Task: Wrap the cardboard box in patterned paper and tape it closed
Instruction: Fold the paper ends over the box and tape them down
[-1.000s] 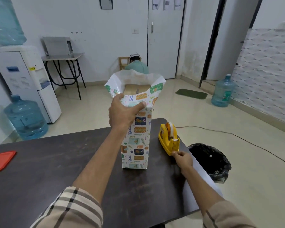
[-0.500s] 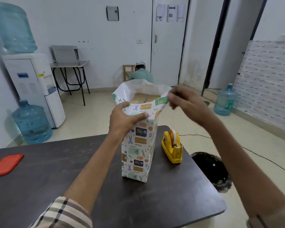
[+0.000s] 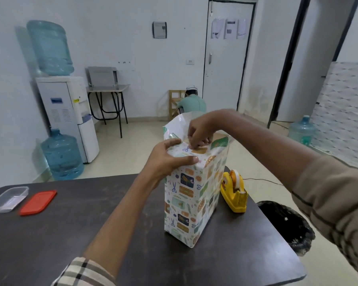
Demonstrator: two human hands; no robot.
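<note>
The box wrapped in patterned paper [image 3: 186, 203] stands upright on the dark table [image 3: 70, 234]. My left hand [image 3: 170, 159] grips its top near corner, thumb on the front face, and holds the near flap folded down. My right hand [image 3: 198, 131] reaches in from the right, and its curled fingertips pinch and press on that folded flap. No strip of tape can be made out under them. Behind my hands the white inside of the far paper [image 3: 180, 125] still stands up open. The yellow tape dispenser [image 3: 235, 193] sits right of the box.
A clear plastic container [image 3: 7, 199] and its red lid [image 3: 37, 202] lie at the table's left edge. A black-lined bin [image 3: 285, 226] stands on the floor beside the table's right edge. A water dispenser [image 3: 68, 112] and a crouching person [image 3: 192, 103] are farther off.
My right hand left the tape dispenser, rose with pinched fingers and came down onto the folded flap. My left hand kept its grip on the box top.
</note>
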